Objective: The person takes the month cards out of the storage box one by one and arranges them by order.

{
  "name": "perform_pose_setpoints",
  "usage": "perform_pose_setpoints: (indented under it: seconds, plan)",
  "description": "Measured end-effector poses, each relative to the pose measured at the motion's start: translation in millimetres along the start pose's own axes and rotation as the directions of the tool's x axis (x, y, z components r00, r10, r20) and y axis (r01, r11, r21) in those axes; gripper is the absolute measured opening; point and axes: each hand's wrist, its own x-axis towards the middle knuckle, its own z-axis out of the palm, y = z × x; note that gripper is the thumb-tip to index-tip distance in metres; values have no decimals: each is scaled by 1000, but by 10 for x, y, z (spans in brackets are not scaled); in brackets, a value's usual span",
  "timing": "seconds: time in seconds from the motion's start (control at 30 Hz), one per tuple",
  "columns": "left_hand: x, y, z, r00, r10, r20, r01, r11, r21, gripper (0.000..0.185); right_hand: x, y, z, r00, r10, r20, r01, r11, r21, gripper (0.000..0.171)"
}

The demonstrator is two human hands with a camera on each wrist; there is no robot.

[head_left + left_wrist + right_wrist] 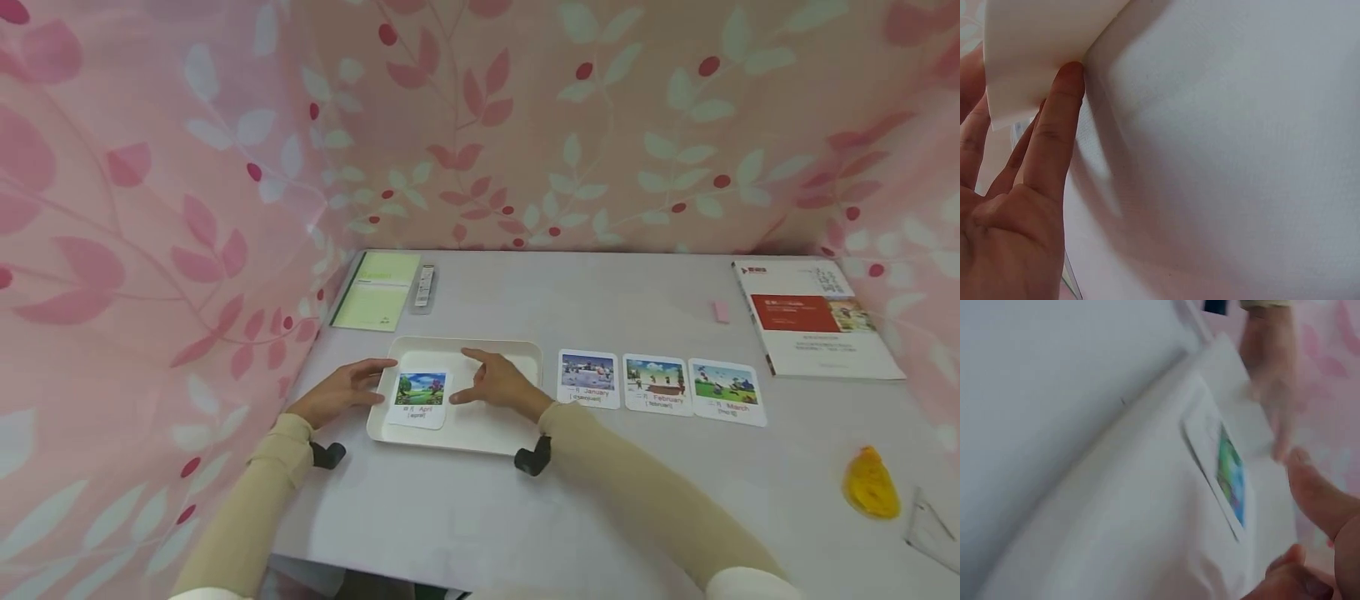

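White and flat, the plastic tray (517,354) sits on the grey table (465,508), and the April picture card (419,398) lies inside it. I rest my left hand (341,390) on the tray's left edge with fingers straight. My right hand (498,383) stays loose and open just right of the card, holding nothing.

Bare table (465,508) before the tray (525,354), card row (656,385) rightward
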Motion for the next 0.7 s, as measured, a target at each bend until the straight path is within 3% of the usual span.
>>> perform_pose_setpoints:
  seconds: [0.1,0.23,0.57,0.7]
  plan:
    - [17,9,7,1000,-4,9,4,1000,-8,69,137,-27,275,998,46,-36,-48,998,-48,104]
    - [-2,29,-1,1000,-19,-4,19,1000,1,69,228,-83,468,997,46,-58,-51,995,-88,108]
    - [8,-9,-36,999,39,31,-39,999,-29,72,223,-162,589,994,44,-95,-65,971,-230,107]
    - [10,-2,-26,999,40,26,-39,999,-37,71,231,-129,620,992,26,-122,-55,969,-241,107]
